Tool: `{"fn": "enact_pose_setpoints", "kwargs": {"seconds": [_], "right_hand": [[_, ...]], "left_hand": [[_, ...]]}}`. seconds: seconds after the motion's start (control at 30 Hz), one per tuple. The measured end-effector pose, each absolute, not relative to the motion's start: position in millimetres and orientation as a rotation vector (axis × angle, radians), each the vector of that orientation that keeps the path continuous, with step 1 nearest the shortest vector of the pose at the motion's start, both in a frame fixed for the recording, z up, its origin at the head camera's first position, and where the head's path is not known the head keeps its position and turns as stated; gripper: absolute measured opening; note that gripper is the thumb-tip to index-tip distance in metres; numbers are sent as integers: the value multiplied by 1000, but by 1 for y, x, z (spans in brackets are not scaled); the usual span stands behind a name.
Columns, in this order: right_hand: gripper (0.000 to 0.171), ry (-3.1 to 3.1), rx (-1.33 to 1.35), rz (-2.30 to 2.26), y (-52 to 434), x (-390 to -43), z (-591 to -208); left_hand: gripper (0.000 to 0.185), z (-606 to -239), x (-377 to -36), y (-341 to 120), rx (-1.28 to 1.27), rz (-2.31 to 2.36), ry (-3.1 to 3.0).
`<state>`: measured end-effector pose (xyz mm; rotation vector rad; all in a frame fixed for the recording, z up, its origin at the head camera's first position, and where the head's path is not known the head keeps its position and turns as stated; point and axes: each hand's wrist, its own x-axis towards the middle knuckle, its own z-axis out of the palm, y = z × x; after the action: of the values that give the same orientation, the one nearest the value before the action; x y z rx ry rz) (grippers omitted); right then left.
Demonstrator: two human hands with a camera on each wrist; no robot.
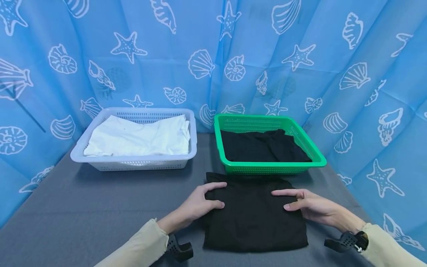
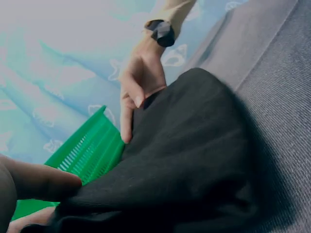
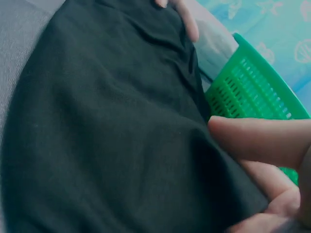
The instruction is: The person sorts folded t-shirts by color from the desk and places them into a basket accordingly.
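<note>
A folded black garment (image 1: 255, 217) lies flat on the grey table (image 1: 100, 207), just in front of the green basket (image 1: 267, 167). My left hand (image 1: 200, 202) holds its left edge, with the thumb (image 2: 43, 182) on top and fingers curled beneath. At the right edge, my right hand (image 1: 305, 204) pinches the garment the same way, thumb (image 3: 257, 141) over the cloth (image 3: 112, 126) and fingers under it. In the left wrist view the right hand (image 2: 141, 87) lies along the far edge of the garment (image 2: 194, 160).
The green basket holds dark folded clothes (image 1: 263, 146). To its left, a white basket (image 1: 140, 162) holds white folded clothes (image 1: 140, 139). A blue curtain with shells and starfish (image 1: 213, 55) closes in the table on three sides.
</note>
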<state>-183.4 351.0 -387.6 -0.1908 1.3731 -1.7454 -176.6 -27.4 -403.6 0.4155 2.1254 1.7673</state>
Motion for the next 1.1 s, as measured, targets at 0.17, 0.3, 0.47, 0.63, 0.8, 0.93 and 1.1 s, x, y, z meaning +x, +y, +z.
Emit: {"fn": "enact_pose_setpoints", "kwargs": {"seconds": [0.17,0.3,0.47,0.63,0.8,0.93,1.1], "right_hand": [[56,1514,-191,-1696,346,-185,-389],[60,1607,-214,-1661,344,-187,-392],[62,1651,-238,-1643,341,-187,-394],[63,1670,-236,-1629,340,-186,-393],[63,1689,-228,-1614,342,-185,-394],[62,1702,-237,-1604,343,-184,-395],[63,1708,-244,-1604,340,-185,-394]], "left_hand": [[55,-407,-177,-28,310,1706,2173],[59,-409,-177,-28,276,1682,2189],[64,-410,-176,-29,291,1676,2179],[66,-411,-175,-29,315,1679,2178],[67,-410,-175,-29,320,1660,2164],[68,-409,-175,-29,305,1653,2146],[68,-407,-176,-30,310,1648,2164]]}}
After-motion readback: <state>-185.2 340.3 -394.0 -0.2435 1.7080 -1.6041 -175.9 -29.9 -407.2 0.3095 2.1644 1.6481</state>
